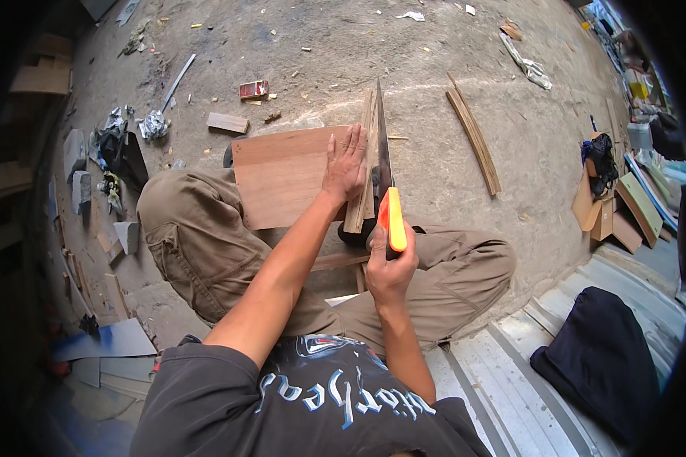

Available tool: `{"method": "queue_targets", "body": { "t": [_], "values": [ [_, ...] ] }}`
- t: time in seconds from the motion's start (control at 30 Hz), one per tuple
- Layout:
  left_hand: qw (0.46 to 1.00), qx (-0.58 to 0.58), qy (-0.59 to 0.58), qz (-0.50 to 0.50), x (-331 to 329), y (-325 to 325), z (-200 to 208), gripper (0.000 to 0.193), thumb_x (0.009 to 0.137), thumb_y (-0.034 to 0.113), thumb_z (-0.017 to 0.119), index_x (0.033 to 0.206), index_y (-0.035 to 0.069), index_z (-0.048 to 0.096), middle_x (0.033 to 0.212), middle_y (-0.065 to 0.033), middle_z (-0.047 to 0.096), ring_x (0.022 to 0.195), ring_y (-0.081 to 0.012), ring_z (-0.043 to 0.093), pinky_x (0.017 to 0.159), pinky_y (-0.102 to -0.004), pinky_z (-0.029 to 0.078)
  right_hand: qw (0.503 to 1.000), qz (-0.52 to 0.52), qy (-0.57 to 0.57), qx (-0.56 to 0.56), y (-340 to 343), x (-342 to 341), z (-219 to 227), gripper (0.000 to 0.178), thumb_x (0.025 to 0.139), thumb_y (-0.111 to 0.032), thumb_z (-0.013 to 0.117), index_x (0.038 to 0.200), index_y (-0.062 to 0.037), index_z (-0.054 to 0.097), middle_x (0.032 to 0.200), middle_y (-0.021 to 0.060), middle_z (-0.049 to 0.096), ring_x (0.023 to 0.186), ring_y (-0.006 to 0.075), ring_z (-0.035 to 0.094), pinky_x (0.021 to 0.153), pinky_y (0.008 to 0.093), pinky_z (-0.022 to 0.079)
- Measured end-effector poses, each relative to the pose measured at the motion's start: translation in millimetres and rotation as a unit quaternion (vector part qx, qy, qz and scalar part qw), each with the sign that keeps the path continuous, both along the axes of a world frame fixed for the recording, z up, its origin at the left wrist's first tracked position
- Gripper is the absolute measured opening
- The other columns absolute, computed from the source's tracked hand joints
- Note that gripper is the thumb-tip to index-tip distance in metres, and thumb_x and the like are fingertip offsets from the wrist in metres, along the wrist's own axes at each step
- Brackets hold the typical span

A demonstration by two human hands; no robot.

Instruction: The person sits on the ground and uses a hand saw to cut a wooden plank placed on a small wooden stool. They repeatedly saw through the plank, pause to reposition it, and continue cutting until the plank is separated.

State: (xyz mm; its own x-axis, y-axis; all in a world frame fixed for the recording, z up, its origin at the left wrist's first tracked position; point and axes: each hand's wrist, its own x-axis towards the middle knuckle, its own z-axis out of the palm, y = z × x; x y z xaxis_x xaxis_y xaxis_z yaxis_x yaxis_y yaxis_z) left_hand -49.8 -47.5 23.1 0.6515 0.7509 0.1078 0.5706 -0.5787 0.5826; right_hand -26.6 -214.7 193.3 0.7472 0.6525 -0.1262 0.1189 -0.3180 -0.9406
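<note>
My right hand is closed round the orange-and-black handle of a handsaw, whose long blade points away from me. Just left of the blade lies a narrow wooden strip, running lengthwise beside it. A flat reddish-brown wooden board rests across my lap area to the left of the strip. My left hand presses flat, fingers extended, on the board's right edge against the strip. Whether the saw teeth touch the wood cannot be made out.
A split wooden strip lies on the concrete floor to the right. A small wood block and a red box are beyond the board. Crumpled foil and stone pieces sit left. A dark cloth covers corrugated metal at lower right.
</note>
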Motion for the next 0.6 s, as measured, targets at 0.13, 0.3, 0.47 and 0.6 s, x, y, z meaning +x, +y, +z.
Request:
{"method": "queue_targets", "body": {
  "t": [0.13,0.3,0.47,0.6],
  "values": [
    [1.0,0.0,-0.004,-0.004,1.4,-2.9,-2.2,0.07,0.088,0.014,0.042,0.155,0.005,0.022,0.162,-0.0122,0.02,0.151,-0.0259,0.015,0.12,-0.0554,0.001,0.999,0.018,-0.047,0.013,-0.7,1.5,-5.6,0.034,0.095,-0.019,0.066,0.117,0.0049,0.056,0.09,0.0192,0.069,0.077,0.0259,0.069,0.067,0.036,0.054],
    [0.994,0.006,0.019,0.11,26.2,-28.6,-15.0,0.07,0.091,0.022,0.041,0.156,0.005,0.02,0.162,-0.0129,0.021,0.151,-0.0258,0.017,0.12,-0.0553,0.0,0.996,0.054,-0.067,0.0,3.2,7.7,3.0,0.033,0.093,-0.017,0.067,0.116,0.0049,0.057,0.089,0.0213,0.068,0.078,0.028,0.07,0.067,0.0371,0.054],
    [0.991,-0.002,-0.024,0.128,35.2,-27.6,-18.8,0.064,0.094,0.024,0.044,0.151,0.002,0.026,0.159,-0.0141,0.027,0.149,-0.0287,0.022,0.12,-0.0559,0.0,0.99,0.06,-0.122,0.028,-5.4,19.5,-9.4,0.031,0.092,-0.014,0.067,0.115,0.0045,0.057,0.088,0.022,0.068,0.077,0.0326,0.07,0.067,0.0384,0.054],
    [0.984,-0.058,-0.08,0.15,33.8,12.4,-20.6,0.057,0.095,0.019,0.046,0.148,0.005,0.029,0.151,-0.0138,0.04,0.147,-0.0287,0.028,0.119,-0.0575,0.002,0.987,0.085,-0.133,0.009,-14.0,23.4,-10.3,0.031,0.092,-0.012,0.068,0.116,0.0043,0.057,0.089,0.0213,0.069,0.077,0.0331,0.07,0.068,0.038,0.055]
  ]
}}
